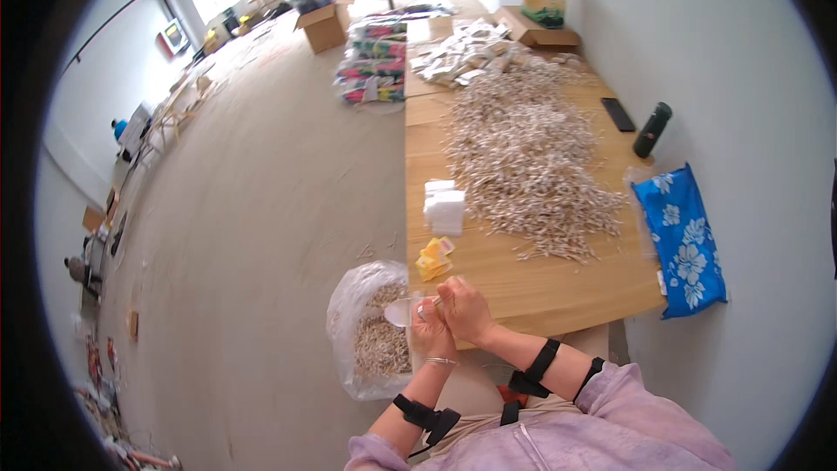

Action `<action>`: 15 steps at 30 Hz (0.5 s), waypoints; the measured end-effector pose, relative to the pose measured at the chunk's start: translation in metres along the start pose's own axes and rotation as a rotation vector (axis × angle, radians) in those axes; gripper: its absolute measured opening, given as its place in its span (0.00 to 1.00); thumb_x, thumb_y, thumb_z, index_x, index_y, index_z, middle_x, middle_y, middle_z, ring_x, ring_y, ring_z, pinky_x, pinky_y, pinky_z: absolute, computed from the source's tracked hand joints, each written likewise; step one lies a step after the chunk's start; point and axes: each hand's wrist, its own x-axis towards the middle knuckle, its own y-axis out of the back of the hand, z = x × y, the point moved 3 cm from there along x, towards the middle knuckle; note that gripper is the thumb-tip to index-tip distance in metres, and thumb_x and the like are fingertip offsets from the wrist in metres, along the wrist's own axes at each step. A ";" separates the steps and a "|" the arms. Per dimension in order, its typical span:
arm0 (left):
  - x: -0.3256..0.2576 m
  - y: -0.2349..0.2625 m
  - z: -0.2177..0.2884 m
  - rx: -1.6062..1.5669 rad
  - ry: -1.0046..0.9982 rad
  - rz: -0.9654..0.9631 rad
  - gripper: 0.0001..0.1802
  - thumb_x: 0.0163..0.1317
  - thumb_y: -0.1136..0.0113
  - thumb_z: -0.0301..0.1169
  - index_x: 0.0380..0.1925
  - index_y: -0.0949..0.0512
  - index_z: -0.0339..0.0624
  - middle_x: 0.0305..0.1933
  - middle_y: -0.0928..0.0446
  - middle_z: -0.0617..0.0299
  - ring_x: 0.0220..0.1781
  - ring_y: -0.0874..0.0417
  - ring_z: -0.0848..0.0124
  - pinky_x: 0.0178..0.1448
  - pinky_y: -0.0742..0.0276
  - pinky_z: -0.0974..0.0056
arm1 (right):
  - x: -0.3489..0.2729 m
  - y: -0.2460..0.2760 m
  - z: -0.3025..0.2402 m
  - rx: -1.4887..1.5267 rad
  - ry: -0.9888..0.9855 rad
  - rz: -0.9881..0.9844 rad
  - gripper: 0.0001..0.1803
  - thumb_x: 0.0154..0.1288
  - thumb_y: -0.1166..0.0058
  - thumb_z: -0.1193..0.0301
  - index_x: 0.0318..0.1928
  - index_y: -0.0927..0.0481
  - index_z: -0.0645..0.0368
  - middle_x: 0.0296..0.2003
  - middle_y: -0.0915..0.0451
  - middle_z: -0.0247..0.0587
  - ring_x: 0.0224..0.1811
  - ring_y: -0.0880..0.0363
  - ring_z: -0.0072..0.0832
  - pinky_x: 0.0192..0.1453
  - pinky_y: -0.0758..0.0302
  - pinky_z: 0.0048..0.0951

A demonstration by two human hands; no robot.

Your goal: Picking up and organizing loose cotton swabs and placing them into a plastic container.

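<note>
My left hand (429, 331) and my right hand (466, 310) meet at the near corner of the wooden table (558, 283). Between their fingers they pinch a small clear plastic pouch (403, 310), held over the table edge. What the pouch holds is too small to tell. Just beyond my hands lie a few yellow packets (432, 259) and a stack of white blocks (445, 206). A wide heap of small pale sticks (523, 153) covers the middle of the table.
A clear plastic bag (370, 331) part full of pale sticks stands on the floor left of my hands. A blue flowered bag (684, 235), dark bottle (651, 129) and black phone (618, 113) lie right. Cardboard boxes (325, 24) and colourful packs (375, 65) sit farther off.
</note>
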 end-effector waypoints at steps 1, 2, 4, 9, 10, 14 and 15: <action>-0.001 0.005 -0.012 -0.062 0.090 -0.017 0.09 0.70 0.49 0.38 0.40 0.27 0.46 0.30 0.27 0.72 0.30 0.27 0.84 0.35 0.27 0.75 | -0.002 0.009 0.001 -0.024 0.025 -0.025 0.25 0.72 0.64 0.50 0.34 0.29 0.62 0.32 0.27 0.54 0.37 0.26 0.53 0.38 0.28 0.46; -0.006 -0.006 -0.008 -0.063 0.102 -0.041 0.09 0.70 0.49 0.38 0.40 0.27 0.46 0.30 0.27 0.72 0.30 0.27 0.84 0.35 0.27 0.75 | -0.005 0.021 0.009 -0.060 0.038 -0.045 0.23 0.71 0.60 0.51 0.33 0.31 0.60 0.32 0.27 0.52 0.36 0.24 0.54 0.37 0.27 0.46; -0.018 -0.033 0.006 0.005 0.477 -0.246 0.11 0.65 0.42 0.33 0.45 0.26 0.43 0.31 0.23 0.69 0.32 0.23 0.83 0.35 0.26 0.76 | -0.004 0.057 0.024 -0.108 0.098 -0.113 0.20 0.69 0.56 0.54 0.33 0.30 0.60 0.32 0.26 0.50 0.36 0.24 0.52 0.37 0.26 0.46; -0.027 -0.045 0.010 0.415 0.491 -0.961 0.12 0.59 0.39 0.24 0.44 0.23 0.39 0.37 0.19 0.63 0.40 0.19 0.78 0.43 0.22 0.71 | -0.025 0.092 0.013 -0.235 0.443 -0.400 0.12 0.62 0.47 0.63 0.34 0.29 0.59 0.33 0.25 0.46 0.37 0.21 0.45 0.37 0.24 0.42; -0.030 -0.041 0.002 0.511 0.472 -1.106 0.11 0.58 0.39 0.22 0.42 0.22 0.38 0.39 0.19 0.62 0.43 0.19 0.76 0.45 0.21 0.69 | -0.030 0.095 0.007 -0.283 0.465 -0.451 0.10 0.59 0.46 0.66 0.36 0.28 0.59 0.34 0.25 0.44 0.38 0.21 0.42 0.38 0.24 0.40; -0.047 -0.049 -0.012 0.506 0.492 -1.145 0.14 0.58 0.38 0.21 0.45 0.23 0.35 0.45 0.19 0.61 0.46 0.19 0.73 0.52 0.21 0.66 | -0.041 0.102 0.012 -0.344 0.465 -0.540 0.14 0.57 0.45 0.71 0.45 0.26 0.59 0.38 0.25 0.43 0.41 0.21 0.41 0.41 0.23 0.38; -0.051 -0.050 -0.011 0.420 0.556 -1.098 0.11 0.60 0.40 0.23 0.44 0.22 0.36 0.43 0.19 0.61 0.46 0.19 0.72 0.52 0.20 0.65 | -0.041 0.101 0.013 -0.339 0.465 -0.550 0.14 0.57 0.45 0.71 0.45 0.26 0.59 0.38 0.25 0.43 0.41 0.21 0.41 0.41 0.23 0.38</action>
